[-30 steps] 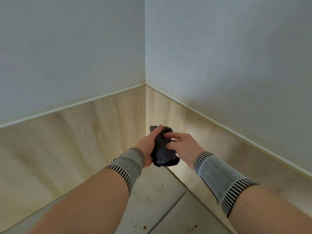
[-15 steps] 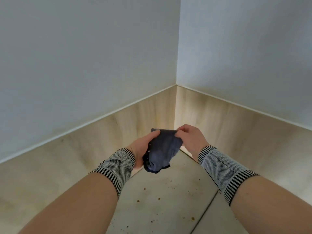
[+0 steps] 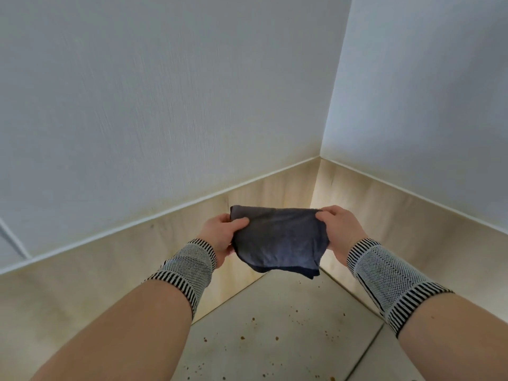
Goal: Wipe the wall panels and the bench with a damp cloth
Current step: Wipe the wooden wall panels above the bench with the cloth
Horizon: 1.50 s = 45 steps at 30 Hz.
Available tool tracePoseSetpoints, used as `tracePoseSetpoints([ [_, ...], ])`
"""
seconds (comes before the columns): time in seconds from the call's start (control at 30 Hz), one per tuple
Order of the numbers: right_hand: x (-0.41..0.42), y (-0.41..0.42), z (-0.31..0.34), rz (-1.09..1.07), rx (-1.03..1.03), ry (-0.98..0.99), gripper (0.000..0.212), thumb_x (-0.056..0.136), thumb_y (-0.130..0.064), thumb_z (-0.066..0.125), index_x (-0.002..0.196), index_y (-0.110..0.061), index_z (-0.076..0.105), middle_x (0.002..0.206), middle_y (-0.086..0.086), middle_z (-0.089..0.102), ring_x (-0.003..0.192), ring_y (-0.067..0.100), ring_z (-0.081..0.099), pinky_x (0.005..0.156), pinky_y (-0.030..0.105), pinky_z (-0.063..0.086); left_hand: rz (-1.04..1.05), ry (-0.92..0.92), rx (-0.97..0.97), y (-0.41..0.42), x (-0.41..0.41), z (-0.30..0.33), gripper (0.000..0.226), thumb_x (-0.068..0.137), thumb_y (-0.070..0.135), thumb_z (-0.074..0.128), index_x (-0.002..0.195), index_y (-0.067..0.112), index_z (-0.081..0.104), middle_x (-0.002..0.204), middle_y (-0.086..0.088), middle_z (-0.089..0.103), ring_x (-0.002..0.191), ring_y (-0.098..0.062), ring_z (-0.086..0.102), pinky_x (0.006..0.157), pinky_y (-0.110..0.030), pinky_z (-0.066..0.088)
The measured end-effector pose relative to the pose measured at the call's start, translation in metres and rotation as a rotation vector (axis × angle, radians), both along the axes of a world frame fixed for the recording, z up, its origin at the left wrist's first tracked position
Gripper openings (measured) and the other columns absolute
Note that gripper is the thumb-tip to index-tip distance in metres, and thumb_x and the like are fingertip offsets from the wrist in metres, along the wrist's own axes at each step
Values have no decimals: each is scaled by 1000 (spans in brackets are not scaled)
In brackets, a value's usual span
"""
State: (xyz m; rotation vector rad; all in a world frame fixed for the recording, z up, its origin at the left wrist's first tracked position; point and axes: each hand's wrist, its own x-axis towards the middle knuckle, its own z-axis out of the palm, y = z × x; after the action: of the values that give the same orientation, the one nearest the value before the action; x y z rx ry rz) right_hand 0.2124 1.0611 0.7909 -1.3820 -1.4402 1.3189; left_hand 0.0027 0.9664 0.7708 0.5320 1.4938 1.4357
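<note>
Speckled pale grey bench surface (image 3: 275, 339) is lying nearest, dotted with small brown crumbs (image 3: 276, 338). Above it, two bare forearms are reaching forward, each wearing a knitted grey wristband with black-and-white striped edges (image 3: 187, 268). The left hand (image 3: 220, 236) and right hand (image 3: 339, 229) are each pinching a top corner of a dark blue-grey cloth (image 3: 277, 239) — it is hanging spread between them, clear of the bench. Behind the cloth, light wooden wall panels (image 3: 110, 257) are meeting in a corner — white textured walls (image 3: 165, 105) are rising above them.
</note>
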Motion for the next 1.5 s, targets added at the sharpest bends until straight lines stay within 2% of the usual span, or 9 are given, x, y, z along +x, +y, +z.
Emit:
tracePoseSetpoints([
  [0.23, -8, 11, 4, 23, 204, -269, 17, 98, -23, 50, 109, -13, 58, 93, 0, 59, 88, 21, 58, 84, 41, 55, 61, 310, -22, 8, -6, 13, 24, 92, 24, 68, 112, 14, 61, 102, -7, 68, 96, -26, 66, 88, -44, 58],
  [0.37, -16, 13, 18, 66, 8, 18, 15, 97, -20, 52, 104, -11, 61, 104, 12, 64, 98, 30, 62, 87, 47, 56, 24, 671, -203, 17, -2, 21, 45, 87, 39, 71, 121, 16, 55, 113, -9, 65, 103, -28, 64, 93, -47, 55],
  [0.57, -36, 8, 34, 279, -161, 247, 8, 91, -13, 62, 88, -6, 62, 83, 14, 67, 74, 26, 66, 73, 37, 58, -381, 191, -49, 27, 45, 49, 36, 93, 38, 65, 117, 12, 63, 107, -4, 71, 93, -19, 69, 79, -35, 57],
  [0.73, -26, 18, 31, 336, -172, 200, 13, 92, -23, 64, 100, -12, 64, 91, 9, 68, 88, 22, 62, 79, 33, 50, -176, 194, -29, 45, 47, 44, 18, 100, 19, 56, 102, 4, 66, 91, -14, 64, 60, -19, 56, 54, -25, 47],
  [0.87, -29, 13, 21, 417, -68, 78, 28, 85, -15, 72, 113, -14, 64, 101, 9, 72, 94, 23, 70, 86, 37, 57, -185, 236, -70, 47, 54, 42, 19, 101, 12, 51, 106, 0, 66, 91, -16, 72, 67, -22, 71, 53, -27, 54],
  [1.1, -26, 28, 16, 267, 67, -211, 18, 85, 3, 51, 73, -6, 61, 72, 8, 55, 73, 23, 49, 73, 31, 43, -137, 665, -125, 48, 38, 51, 30, 102, 29, 45, 88, 9, 63, 100, -19, 67, 99, -33, 62, 95, -44, 50],
  [1.23, -24, 19, 31, 375, -61, -265, 21, 96, -2, 41, 77, -9, 49, 93, 12, 49, 85, 24, 43, 77, 31, 36, -284, 845, -155, 42, 30, 64, 14, 89, 21, 61, 76, 16, 60, 79, -5, 58, 78, -21, 53, 71, -30, 44],
  [1.37, -27, 7, 32, 508, -301, 78, 21, 88, -10, 48, 95, 1, 64, 94, 21, 65, 87, 28, 59, 75, 38, 50, -94, 1198, -222, 43, 17, 63, 11, 89, 23, 62, 98, 21, 57, 97, 1, 58, 88, -18, 55, 72, -26, 40],
  [1.5, -30, 3, 37, 583, -233, 153, 25, 94, -7, 50, 108, -5, 71, 111, 16, 71, 109, 26, 64, 103, 41, 47, -57, 1057, -214, 42, 29, 62, 29, 92, 44, 58, 91, 15, 61, 88, -1, 62, 82, -20, 58, 72, -32, 49],
])
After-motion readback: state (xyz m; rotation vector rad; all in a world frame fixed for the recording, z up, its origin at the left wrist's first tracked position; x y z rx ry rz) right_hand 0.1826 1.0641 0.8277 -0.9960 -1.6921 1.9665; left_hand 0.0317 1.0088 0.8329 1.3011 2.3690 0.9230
